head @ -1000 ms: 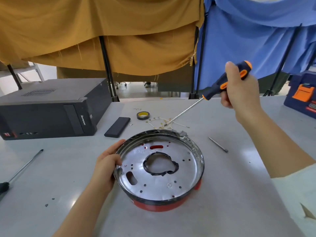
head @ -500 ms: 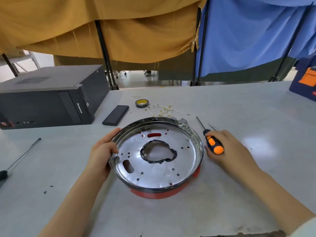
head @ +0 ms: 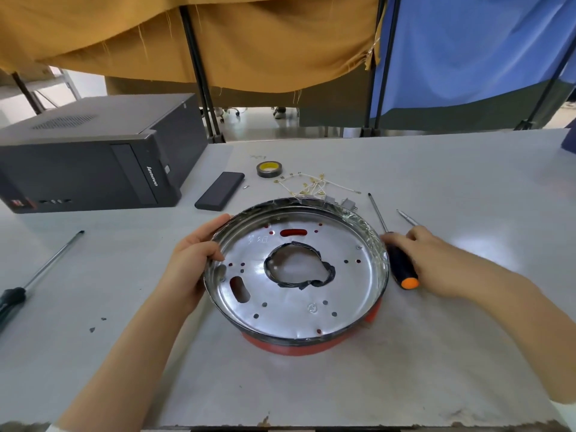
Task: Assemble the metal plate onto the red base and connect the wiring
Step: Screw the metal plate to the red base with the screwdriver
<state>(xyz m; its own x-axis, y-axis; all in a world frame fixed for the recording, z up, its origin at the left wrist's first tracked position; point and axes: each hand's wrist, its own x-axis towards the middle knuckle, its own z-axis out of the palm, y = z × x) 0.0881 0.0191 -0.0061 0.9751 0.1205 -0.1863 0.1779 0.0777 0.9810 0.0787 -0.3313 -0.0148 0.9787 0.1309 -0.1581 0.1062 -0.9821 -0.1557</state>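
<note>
A: Item one, far out from the left hand?
B: A long screwdriver (head: 34, 282) is lying on the table (head: 436, 353), well apart from that hand, its dark handle running off the left edge. Behind it a black computer case (head: 90, 154) is sitting on its side.

A: Next, the left hand itself?
B: The left hand (head: 193, 260) is gripping the left rim of the metal plate (head: 296, 272), thumb curling over the edge, fingers wrapping the outside.

A: And beyond that hand?
B: A flat black block (head: 220, 191) is lying just past the fingertips, with a roll of tape (head: 269, 169) beside it and a tangle of white wires (head: 314, 185) touching the plate's far rim.

A: The task's piece?
B: The plate is sitting in the red base (head: 299, 347), between the two hands. Red is showing through its slots and small holes. A black-taped opening is sitting at its centre.

A: Item at the right hand?
B: The right hand (head: 436, 263) is resting beside the plate's right rim, fingers curling loosely on the black-and-orange screwdriver (head: 402, 269), which is lying on the table with its shaft pointing away. Whether the fingers are truly clamping it, I cannot tell.

A: Anything past it?
B: A thin metal bit (head: 406, 217) is lying just beyond those fingertips.
</note>
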